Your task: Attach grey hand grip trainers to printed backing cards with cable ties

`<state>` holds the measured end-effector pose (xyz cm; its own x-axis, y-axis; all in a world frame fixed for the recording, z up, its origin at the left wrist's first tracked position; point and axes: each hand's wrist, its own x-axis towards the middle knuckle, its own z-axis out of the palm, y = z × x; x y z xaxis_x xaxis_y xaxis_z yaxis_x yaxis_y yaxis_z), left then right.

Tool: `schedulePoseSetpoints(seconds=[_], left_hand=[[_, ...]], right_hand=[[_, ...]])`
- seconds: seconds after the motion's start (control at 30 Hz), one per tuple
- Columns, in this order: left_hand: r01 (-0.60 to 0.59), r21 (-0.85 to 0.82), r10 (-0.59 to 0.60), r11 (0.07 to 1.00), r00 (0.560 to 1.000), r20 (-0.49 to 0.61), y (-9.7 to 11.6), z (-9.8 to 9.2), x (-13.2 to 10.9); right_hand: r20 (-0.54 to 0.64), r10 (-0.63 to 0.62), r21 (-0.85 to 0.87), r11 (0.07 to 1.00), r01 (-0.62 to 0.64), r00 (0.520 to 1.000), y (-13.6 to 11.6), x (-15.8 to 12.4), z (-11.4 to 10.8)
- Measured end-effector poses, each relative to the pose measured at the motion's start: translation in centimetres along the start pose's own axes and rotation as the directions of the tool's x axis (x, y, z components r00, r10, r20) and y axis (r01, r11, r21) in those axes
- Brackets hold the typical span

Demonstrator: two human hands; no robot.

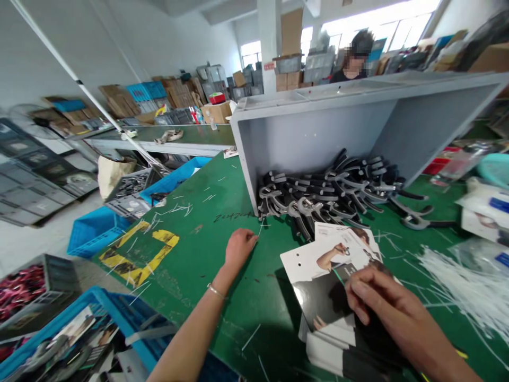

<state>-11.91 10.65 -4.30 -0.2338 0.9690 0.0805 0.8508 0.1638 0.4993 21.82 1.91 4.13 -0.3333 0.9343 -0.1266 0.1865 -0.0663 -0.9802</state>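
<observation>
The left hand (239,246) lies on the green tabletop (199,265), a thin bracelet (217,291) at its wrist. Its fingers are curled, tips drawn together at the end of a thin white strip (260,229). Whether they actually grip the strip cannot be told.

To its right, near the front edge, sits a stack of printed cards (314,265). The top card is white at its upper end with small punched holes. It carries a photo of an arm squeezing a hand tool and turns glossy black lower down. More cards fan out beneath it. The right hand (382,302) rests on the lower right of the stack, fingers bent and pressed on the top card, not closed round it.

At the far left, blue crates (93,231) stand below the tabletop's edge, and a worn square of yellow tape (139,254) marks the green surface. Short white offcuts are scattered across it. Behind the cards, a grey open-fronted box (318,132) spills a heap of black-handled metal tools (330,193). Further right lies a loose sheaf of white ties (465,286). Beyond the box another person (356,58) sits, in a bright storeroom with cartons and bins.
</observation>
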Motion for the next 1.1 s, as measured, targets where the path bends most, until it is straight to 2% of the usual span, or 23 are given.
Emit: schedulePoseSetpoints(seconds=[0.1,0.17,0.23,0.33,0.43,0.47,0.53,0.6,0.63,0.67,0.7,0.77,0.8,0.83,0.87,0.9,0.97,1.0,1.03,1.07,1.1], left_hand=[[0.032,0.091,-0.038,0.995,0.997,0.066,1.7,2.2,2.3],[0.043,0.118,-0.055,0.992,0.994,0.099,2.6,2.5,3.4],[0.026,0.116,-0.040,0.993,0.992,0.117,3.2,2.0,3.4],[-0.062,0.070,0.056,0.996,0.994,0.091,4.8,0.2,0.8],[-0.213,-0.013,0.214,0.977,0.977,0.023,7.5,-2.2,-4.1],[-0.293,-0.053,0.293,0.955,0.956,-0.013,8.5,-2.9,-5.8],[-0.584,-0.167,0.563,0.794,0.811,-0.157,10.3,-4.1,-8.6],[-0.765,-0.168,0.733,0.622,0.644,-0.220,11.8,-4.7,-10.3],[-0.808,-0.155,0.776,0.569,0.589,-0.226,12.4,-4.7,-10.9],[-0.830,-0.142,0.800,0.539,0.557,-0.223,12.8,-4.5,-11.2],[-0.837,-0.138,0.809,0.529,0.547,-0.214,13.2,-4.3,-11.4],[-0.827,-0.171,0.807,0.536,0.561,-0.184,13.6,-3.7,-11.6],[-0.810,-0.207,0.796,0.549,0.582,-0.167,13.6,-3.4,-11.7],[-0.780,-0.249,0.769,0.575,0.619,-0.161,13.4,-3.0,-11.8],[-0.731,-0.292,0.717,0.617,0.675,-0.174,12.9,-2.7,-11.9],[-0.658,-0.334,0.629,0.674,0.749,-0.206,12.3,-2.4,-11.9],[-0.403,-0.457,0.314,0.793,0.913,-0.261,10.7,-1.7,-11.9],[-0.233,-0.551,0.122,0.802,0.965,-0.231,9.9,-1.3,-11.8],[-0.064,-0.650,-0.042,0.757,0.988,-0.146,9.2,-0.8,-11.8],[0.083,-0.738,-0.143,0.670,0.990,-0.019,8.7,-0.4,-11.6],[0.191,-0.804,-0.163,0.563,0.979,0.119,8.4,-0.1,-11.5]], right_hand=[[0.085,-0.023,-0.074,0.997,0.030,0.996,-0.7,-0.3,1.1],[0.138,-0.034,-0.125,0.991,0.051,0.990,-0.6,-0.6,1.4],[0.151,-0.030,-0.138,0.989,0.051,0.988,-0.3,-0.7,1.3],[0.114,0.025,-0.046,0.999,-0.020,0.993,0.1,-0.1,1.1],[0.095,0.055,0.104,0.992,-0.064,0.994,-0.8,1.3,1.4],[0.094,0.044,0.146,0.988,-0.058,0.995,-1.4,1.8,1.6],[0.103,0.013,0.203,0.979,-0.034,0.995,-2.4,2.6,2.1],[0.104,-0.014,0.224,0.975,-0.010,0.995,-2.9,3.0,2.6],[0.097,-0.023,0.223,0.975,0.000,0.995,-3.0,3.0,2.8],[0.085,-0.031,0.221,0.975,0.011,0.996,-2.8,2.9,2.9],[0.072,-0.036,0.217,0.976,0.019,0.997,-2.6,2.6,2.9],[0.056,-0.036,0.209,0.978,0.024,0.998,-2.0,2.0,2.7],[0.049,-0.036,0.207,0.978,0.026,0.998,-1.7,1.7,2.4],[0.032,-0.038,0.204,0.978,0.031,0.999,-1.5,1.4,1.9],[0.001,-0.043,0.198,0.979,0.041,0.999,-1.3,1.1,1.4],[-0.040,-0.052,0.188,0.980,0.058,0.998,-1.1,0.9,0.7],[-0.141,-0.079,0.158,0.982,0.102,0.987,-0.9,0.9,-0.9],[-0.191,-0.097,0.147,0.981,0.126,0.977,-0.7,0.9,-1.7],[-0.235,-0.117,0.146,0.977,0.154,0.965,-0.6,1.1,-2.3],[-0.267,-0.138,0.153,0.971,0.184,0.954,-0.6,1.3,-2.7],[-0.291,-0.162,0.165,0.962,0.216,0.943,-0.6,1.6,-2.9]])
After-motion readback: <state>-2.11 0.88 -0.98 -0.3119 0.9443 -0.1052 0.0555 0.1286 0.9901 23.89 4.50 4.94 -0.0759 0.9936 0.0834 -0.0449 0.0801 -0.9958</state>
